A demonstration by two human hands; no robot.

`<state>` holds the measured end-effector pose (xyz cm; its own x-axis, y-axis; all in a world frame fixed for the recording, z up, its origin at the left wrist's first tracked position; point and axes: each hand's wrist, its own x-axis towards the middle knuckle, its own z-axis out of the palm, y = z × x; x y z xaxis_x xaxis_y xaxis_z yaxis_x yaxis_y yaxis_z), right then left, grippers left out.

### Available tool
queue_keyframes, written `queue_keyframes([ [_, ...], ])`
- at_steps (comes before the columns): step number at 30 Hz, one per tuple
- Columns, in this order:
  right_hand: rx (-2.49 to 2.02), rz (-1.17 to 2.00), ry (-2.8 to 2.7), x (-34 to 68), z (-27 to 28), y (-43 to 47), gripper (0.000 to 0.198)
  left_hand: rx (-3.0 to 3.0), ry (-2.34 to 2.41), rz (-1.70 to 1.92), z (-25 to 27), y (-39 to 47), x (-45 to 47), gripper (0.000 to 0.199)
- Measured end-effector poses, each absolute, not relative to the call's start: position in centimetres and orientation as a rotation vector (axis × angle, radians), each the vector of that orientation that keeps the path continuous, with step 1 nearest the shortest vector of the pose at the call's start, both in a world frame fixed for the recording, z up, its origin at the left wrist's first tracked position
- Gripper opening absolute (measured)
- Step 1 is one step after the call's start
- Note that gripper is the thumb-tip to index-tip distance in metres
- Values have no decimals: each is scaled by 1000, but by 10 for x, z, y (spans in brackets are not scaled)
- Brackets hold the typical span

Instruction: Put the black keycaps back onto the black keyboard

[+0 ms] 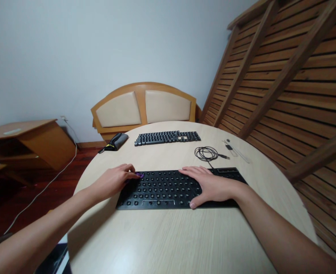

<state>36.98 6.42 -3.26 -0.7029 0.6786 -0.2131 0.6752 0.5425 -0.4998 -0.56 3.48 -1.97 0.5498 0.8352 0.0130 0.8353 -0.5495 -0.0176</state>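
Note:
A black keyboard base (158, 203) with its keycaps off lies flat on the round table, rows of bare switches facing up. At its upper left corner, my left hand (117, 179) is closed, the fingertips pinching a small purple thing (140, 175) against the switches. That thing is mostly hidden by the fingers, so its kind is unclear. My right hand (207, 184) lies spread over the right part of the base, thumb at the near edge and fingers at the far edge. Behind the base sit the removed keycaps (156, 137), laid out in keyboard order.
A coiled black USB cable (206, 153) runs from the base. Small tools (235, 150) lie to the right on the pale table (168, 243). A black and grey pouch (115, 142) is at the far left edge. A wooden headboard (142, 106) stands behind.

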Motion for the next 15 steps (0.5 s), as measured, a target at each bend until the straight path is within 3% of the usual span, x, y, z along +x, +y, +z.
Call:
queue_keyframes([
  [8, -1246, 906, -2750, 371, -28, 64, 117, -2585, -1584, 42, -15, 29, -39, 49],
  [15, -1272, 880, -2741, 372, -31, 64, 121, -2570, -1542, -117, -13, 34, -16, 43],
])
